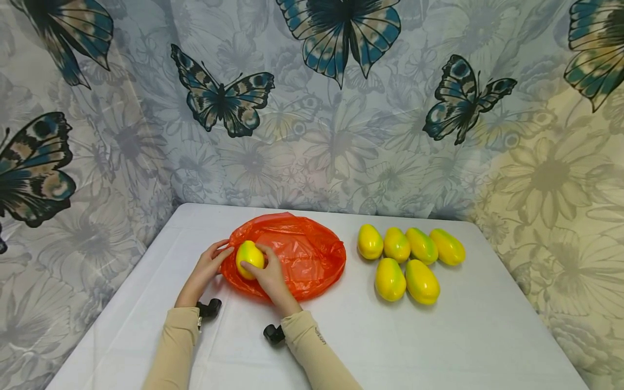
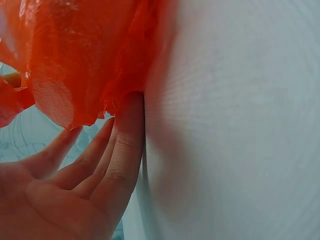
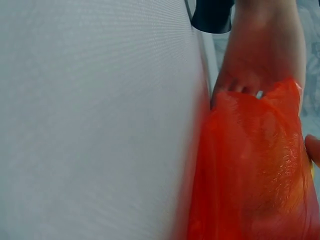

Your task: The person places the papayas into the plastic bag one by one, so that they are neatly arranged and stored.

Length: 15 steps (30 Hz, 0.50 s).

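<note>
A yellow mango (image 1: 246,260) with a green tinge is gripped between the thumb and fingers of my right hand (image 1: 269,273), over the left part of an open red plastic bag (image 1: 307,260). At the bag's left rim, my left hand (image 1: 207,269) touches the plastic. In the left wrist view, the fingers (image 2: 122,155) of that hand stretch straight up against the crinkled bag (image 2: 75,60). The right wrist view shows the bag (image 3: 250,165) from its near side, where it covers most of the mango and part of the left hand (image 3: 260,50).
Right of the bag, several more yellow-green mangoes (image 1: 390,279) lie in two rows on the white-covered table (image 1: 463,346). Curtains (image 1: 312,162) printed with butterflies and flowers stand behind and beside the table. Each wrist carries a black camera (image 1: 274,335).
</note>
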Each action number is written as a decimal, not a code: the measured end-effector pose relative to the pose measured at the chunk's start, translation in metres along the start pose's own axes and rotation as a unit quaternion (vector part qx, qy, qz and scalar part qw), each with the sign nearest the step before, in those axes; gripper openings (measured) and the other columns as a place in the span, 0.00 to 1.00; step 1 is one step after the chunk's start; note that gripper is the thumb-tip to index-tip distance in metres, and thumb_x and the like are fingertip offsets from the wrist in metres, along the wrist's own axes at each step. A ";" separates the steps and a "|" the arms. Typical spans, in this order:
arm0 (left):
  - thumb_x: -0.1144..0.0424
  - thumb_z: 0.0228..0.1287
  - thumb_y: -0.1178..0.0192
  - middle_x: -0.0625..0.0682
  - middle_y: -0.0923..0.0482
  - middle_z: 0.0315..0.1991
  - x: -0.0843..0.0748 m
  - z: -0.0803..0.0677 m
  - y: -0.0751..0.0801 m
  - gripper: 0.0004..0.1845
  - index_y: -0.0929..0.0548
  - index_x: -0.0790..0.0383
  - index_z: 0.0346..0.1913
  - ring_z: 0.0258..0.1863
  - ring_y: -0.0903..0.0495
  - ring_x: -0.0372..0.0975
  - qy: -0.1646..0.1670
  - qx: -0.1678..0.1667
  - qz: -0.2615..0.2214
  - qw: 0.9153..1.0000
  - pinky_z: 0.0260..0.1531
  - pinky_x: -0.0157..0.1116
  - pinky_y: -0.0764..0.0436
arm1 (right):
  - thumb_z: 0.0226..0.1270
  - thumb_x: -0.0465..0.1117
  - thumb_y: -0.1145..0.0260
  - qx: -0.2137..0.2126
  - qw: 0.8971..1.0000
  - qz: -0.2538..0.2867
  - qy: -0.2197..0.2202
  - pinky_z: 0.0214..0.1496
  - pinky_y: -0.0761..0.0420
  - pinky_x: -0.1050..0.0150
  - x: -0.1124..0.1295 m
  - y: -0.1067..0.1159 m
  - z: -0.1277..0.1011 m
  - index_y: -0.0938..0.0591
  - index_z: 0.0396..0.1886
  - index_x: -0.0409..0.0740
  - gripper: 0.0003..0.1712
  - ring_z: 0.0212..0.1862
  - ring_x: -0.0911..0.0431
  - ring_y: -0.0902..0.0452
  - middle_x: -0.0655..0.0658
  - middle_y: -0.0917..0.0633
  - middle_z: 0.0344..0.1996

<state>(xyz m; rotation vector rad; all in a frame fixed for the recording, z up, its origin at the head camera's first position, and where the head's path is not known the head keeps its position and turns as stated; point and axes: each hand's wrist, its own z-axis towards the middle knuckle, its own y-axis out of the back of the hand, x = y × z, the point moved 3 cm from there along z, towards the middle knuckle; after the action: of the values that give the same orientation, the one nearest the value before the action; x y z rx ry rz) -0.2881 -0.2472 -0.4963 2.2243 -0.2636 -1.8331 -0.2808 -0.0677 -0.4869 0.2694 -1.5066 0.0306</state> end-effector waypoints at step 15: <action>0.39 0.70 0.49 0.66 0.37 0.71 0.000 0.000 0.000 0.40 0.44 0.59 0.75 0.59 0.26 0.51 0.006 -0.001 0.008 1.000 0.44 0.31 0.20 | 0.63 0.45 0.30 0.020 1.000 0.016 0.008 0.64 0.23 0.51 -0.003 -0.001 0.000 0.26 0.64 0.41 0.31 0.64 0.43 0.27 0.39 0.25 0.63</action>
<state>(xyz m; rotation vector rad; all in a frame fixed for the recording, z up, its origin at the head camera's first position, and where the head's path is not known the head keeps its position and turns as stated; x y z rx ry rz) -0.2879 -0.2472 -0.4966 2.2252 -0.2751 -1.8101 -0.2807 -0.0679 -0.4896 0.2754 -1.4949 0.0889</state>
